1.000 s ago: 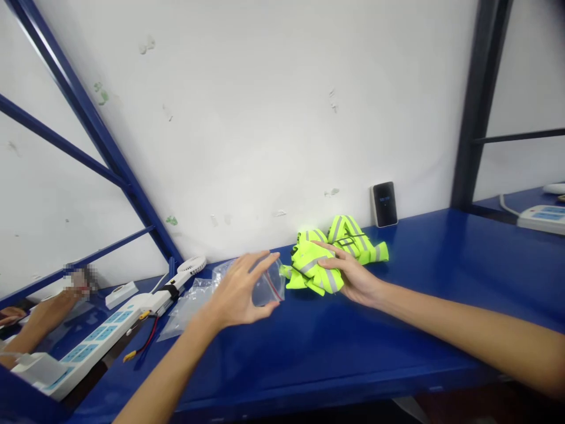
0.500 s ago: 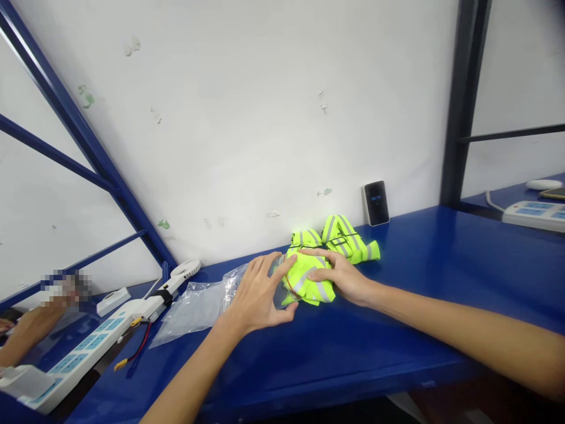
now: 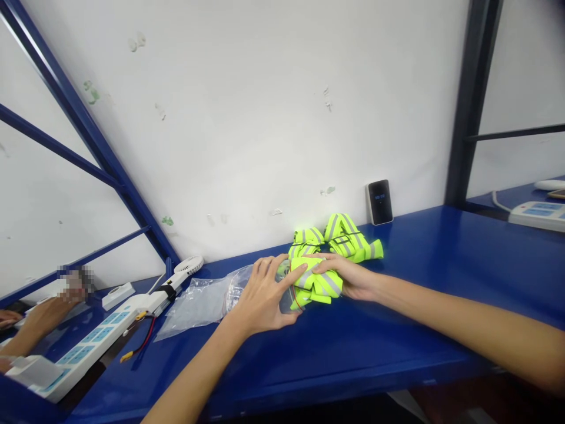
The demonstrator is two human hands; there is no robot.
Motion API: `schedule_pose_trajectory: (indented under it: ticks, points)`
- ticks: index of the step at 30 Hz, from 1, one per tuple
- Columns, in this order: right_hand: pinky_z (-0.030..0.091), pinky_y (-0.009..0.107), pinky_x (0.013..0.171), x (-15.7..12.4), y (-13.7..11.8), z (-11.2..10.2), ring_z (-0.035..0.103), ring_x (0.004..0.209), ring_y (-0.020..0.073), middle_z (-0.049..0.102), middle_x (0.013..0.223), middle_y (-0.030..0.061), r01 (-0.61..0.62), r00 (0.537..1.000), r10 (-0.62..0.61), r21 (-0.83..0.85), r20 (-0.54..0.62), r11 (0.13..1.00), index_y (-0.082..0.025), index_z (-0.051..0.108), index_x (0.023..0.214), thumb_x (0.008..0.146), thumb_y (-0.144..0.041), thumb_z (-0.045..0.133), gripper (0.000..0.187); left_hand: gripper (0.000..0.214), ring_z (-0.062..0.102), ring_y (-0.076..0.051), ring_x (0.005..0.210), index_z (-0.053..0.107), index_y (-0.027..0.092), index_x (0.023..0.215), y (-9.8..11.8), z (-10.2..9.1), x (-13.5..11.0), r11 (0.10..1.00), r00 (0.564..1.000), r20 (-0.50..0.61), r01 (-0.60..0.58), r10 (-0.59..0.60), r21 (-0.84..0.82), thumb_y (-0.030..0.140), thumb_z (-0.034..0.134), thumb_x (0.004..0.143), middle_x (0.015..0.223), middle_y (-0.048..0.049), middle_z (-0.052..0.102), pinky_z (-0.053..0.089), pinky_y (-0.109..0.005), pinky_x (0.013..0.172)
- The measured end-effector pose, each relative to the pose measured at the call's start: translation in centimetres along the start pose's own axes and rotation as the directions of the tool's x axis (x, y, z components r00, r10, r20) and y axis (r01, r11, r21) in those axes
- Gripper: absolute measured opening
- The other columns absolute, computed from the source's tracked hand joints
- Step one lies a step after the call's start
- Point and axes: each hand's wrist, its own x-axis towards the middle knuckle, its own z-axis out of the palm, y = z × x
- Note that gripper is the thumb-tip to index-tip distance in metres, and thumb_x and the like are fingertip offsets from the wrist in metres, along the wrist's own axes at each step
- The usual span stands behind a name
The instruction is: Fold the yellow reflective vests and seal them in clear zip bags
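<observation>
My right hand (image 3: pixel 355 277) grips a folded neon-yellow reflective vest (image 3: pixel 320 285) with silver stripes, its fingers on top and at the right side. The vest's left end lies at the red-edged mouth of a clear plastic zip bag (image 3: pixel 286 300). Around that mouth my left hand (image 3: pixel 260 297) is curved, thumb below and fingers above, holding the bag. How far the vest sits inside is partly hidden by my left hand. Just behind are two more yellow bundles, a smaller one (image 3: pixel 309 237) and a larger one (image 3: pixel 348 238) with a black buckle.
Other clear plastic bags (image 3: pixel 194 306) lie left of my left hand on the blue table (image 3: pixel 424 294). Further left are a white handheld fan (image 3: pixel 189 265), a power strip (image 3: pixel 90 344) and a red-black cable (image 3: pixel 148 338). A small black-screened device (image 3: pixel 379 202) leans by the wall. Another person's arm (image 3: pixel 44 321) shows at far left.
The vest's folded end has turned and shifted slightly right with my right hand, and its fingers now wrap further behind it. My left hand stays at the bag's mouth. The view has shifted slightly.
</observation>
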Motion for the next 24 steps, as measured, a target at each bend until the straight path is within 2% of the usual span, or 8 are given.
schedule_pose_trajectory:
  ticks: [2, 5, 8, 13, 19, 21, 24]
  points:
    - [0.058, 0.033, 0.078, 0.04, 0.08, 0.05, 0.072, 0.088, 0.0218, 0.074, 0.104, 0.009, -0.001, 1.0, 0.001, 0.016, 0.011, 1.0, -0.016, 0.062, 0.118, 0.072, -0.006, 0.064, 0.048, 0.088, 0.037, -0.036, 0.121, 0.029, 0.032, 0.146, 0.03, 0.12, -0.16, 1.0, 0.999, -0.039, 0.001, -0.001, 0.0, 0.04, 0.07, 0.069, 0.141, -0.0151, 0.033, 0.031, -0.055, 0.101]
    - [0.057, 0.034, 0.081, -0.03, 0.2, 0.29, 0.072, 0.089, 0.0219, 0.074, 0.102, 0.0083, 0.015, 0.999, -0.015, 0.005, -0.038, 1.0, -0.017, 0.061, 0.12, 0.07, -0.005, 0.065, 0.052, 0.089, 0.038, -0.036, 0.121, 0.026, 0.032, 0.147, 0.01, 0.21, -0.26, 1.0, 0.997, -0.074, 0.013, -0.013, -0.005, 0.037, 0.07, 0.07, 0.141, -0.0151, 0.032, 0.033, -0.055, 0.1]
    - [0.057, 0.034, 0.081, -0.11, 0.35, 0.33, 0.072, 0.088, 0.0217, 0.075, 0.098, 0.0077, 0.022, 0.995, -0.028, -0.058, -0.092, 0.998, -0.018, 0.062, 0.12, 0.067, -0.005, 0.067, 0.055, 0.091, 0.038, -0.036, 0.123, 0.023, 0.031, 0.148, 0.08, 0.02, -0.26, 0.999, 0.999, -0.037, 0.022, -0.024, -0.043, 0.034, 0.07, 0.07, 0.141, -0.015, 0.033, 0.034, -0.054, 0.1]
    - [0.056, 0.034, 0.081, -0.16, 0.54, -0.11, 0.071, 0.089, 0.0216, 0.075, 0.099, 0.0053, 0.039, 0.994, -0.06, -0.22, -0.089, 0.975, -0.021, 0.065, 0.119, 0.065, -0.007, 0.07, 0.057, 0.096, 0.038, -0.033, 0.124, 0.018, 0.026, 0.15, 0.29, -0.33, -0.27, 0.984, 0.995, 0.026, 0.098, -0.095, -0.146, 0.036, 0.07, 0.07, 0.138, -0.0143, 0.038, 0.034, -0.05, 0.102]
    - [0.049, 0.036, 0.092, -0.51, 0.06, 0.15, 0.064, 0.102, 0.0229, 0.072, 0.107, 0.0026, 0.14, 0.963, -0.242, -0.544, -0.12, 0.827, -0.022, 0.069, 0.116, 0.063, -0.014, 0.074, 0.054, 0.107, 0.044, -0.031, 0.106, 0.013, 0.023, 0.152, 0.18, -0.04, -0.06, 0.961, 0.965, 0.044, 0.261, -0.257, -0.093, 0.052, 0.071, 0.066, 0.121, -0.0122, 0.05, 0.038, -0.048, 0.092]
    - [0.049, 0.036, 0.09, -0.6, 0.01, 0.32, 0.064, 0.101, 0.0232, 0.072, 0.107, 0.003, 0.112, 0.965, -0.222, -0.551, -0.138, 0.827, -0.022, 0.069, 0.115, 0.063, -0.015, 0.073, 0.052, 0.109, 0.045, -0.03, 0.102, 0.015, 0.023, 0.151, 0.29, 0.06, -0.01, 0.959, 0.961, 0.042, 0.276, -0.274, -0.057, 0.055, 0.071, 0.064, 0.116, -0.0115, 0.051, 0.038, -0.048, 0.09]
    - [0.051, 0.033, 0.086, -0.58, 0.28, 0.44, 0.066, 0.098, 0.0225, 0.072, 0.106, 0.0043, 0.036, 0.98, -0.123, -0.464, -0.159, 0.885, -0.02, 0.071, 0.111, 0.062, -0.013, 0.072, 0.049, 0.111, 0.045, -0.03, 0.1, 0.02, 0.023, 0.15, 0.58, 0.36, -0.1, 0.965, 0.965, 0.044, 0.259, -0.258, -0.034, 0.058, 0.074, 0.059, 0.112, -0.0109, 0.051, 0.038, -0.048, 0.089]
